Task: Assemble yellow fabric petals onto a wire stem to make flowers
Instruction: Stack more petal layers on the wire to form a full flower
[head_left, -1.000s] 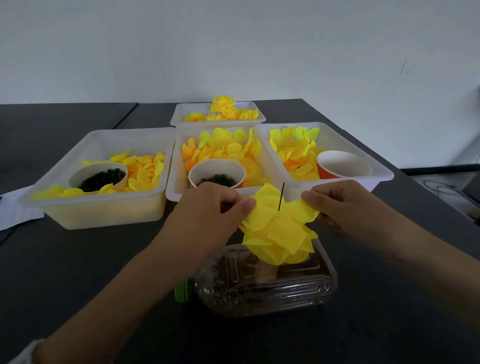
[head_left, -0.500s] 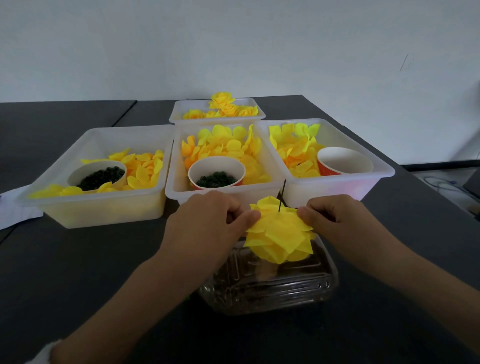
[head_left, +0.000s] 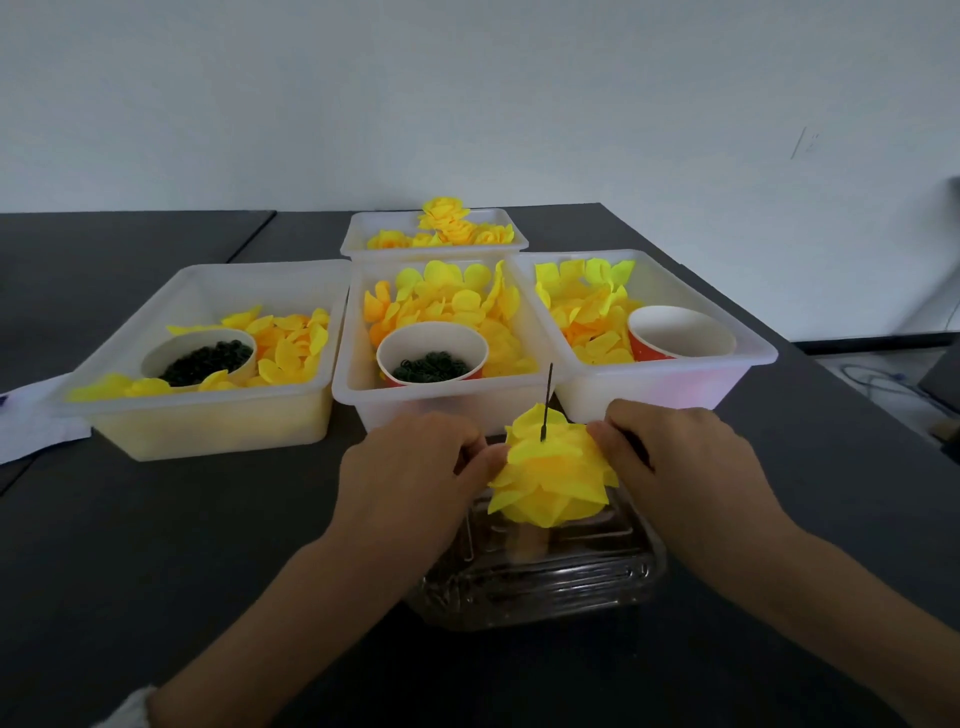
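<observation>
Both hands sat close together at the near middle of the surface (head_left: 156, 519), the left hand (head_left: 410, 478) pinching the left edge of the yellow petal cluster (head_left: 553, 475) and the right hand (head_left: 675, 462) pinching its right edge. That cluster was threaded on the wire stem (head_left: 547, 400), whose dark tip stood up out of it, and it sat over a clear plastic bottle (head_left: 545, 582) lying on its side, which seemed to hold the wire, though the glare hid how. By the look of it the step in hand was pressing the petals down the stem and seating them. Next would likely come another piece, petals from the middle tray (head_left: 353, 374) or a green ring from the cup (head_left: 431, 356) inside it, slid over the tip while one hand steadied the flower.
</observation>
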